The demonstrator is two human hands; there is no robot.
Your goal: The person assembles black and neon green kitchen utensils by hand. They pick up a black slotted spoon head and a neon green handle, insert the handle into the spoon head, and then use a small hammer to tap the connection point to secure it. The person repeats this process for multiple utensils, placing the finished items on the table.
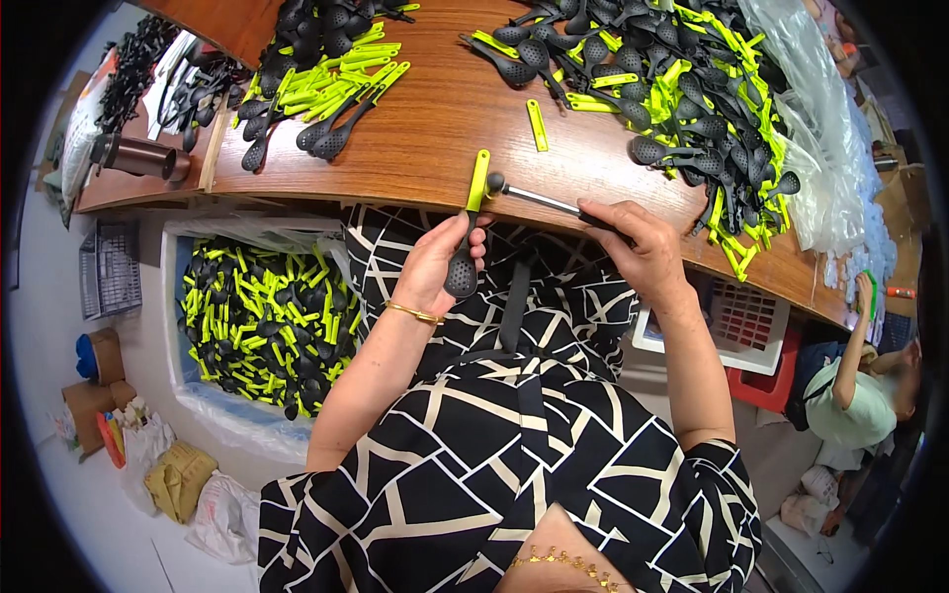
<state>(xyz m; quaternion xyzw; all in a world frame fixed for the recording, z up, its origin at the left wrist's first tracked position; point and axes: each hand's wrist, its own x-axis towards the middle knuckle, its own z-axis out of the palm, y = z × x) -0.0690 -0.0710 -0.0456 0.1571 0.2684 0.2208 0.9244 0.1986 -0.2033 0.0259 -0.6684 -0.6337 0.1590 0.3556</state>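
My left hand [432,265] is closed round a small perforated spoon [462,274] at the table's near edge. The spoon's black holed bowl points down toward me, and its lime-green handle points up over the wooden table [395,148]. In my right hand [647,249] is a small mallet [542,201], gripped by its dark handle. The mallet's thin metal shaft runs left to a round black head beside the green handle; whether they touch I cannot tell. A loose lime-green handle piece [537,126] lies on the table beyond my hands.
A large heap of black spoons and green handles [692,109] covers the table's right side, with clear plastic [811,148] beside it. More green handles [331,84] lie at the left. A lined box of spoons [272,326] stands below left. Another person [852,395] is at far right.
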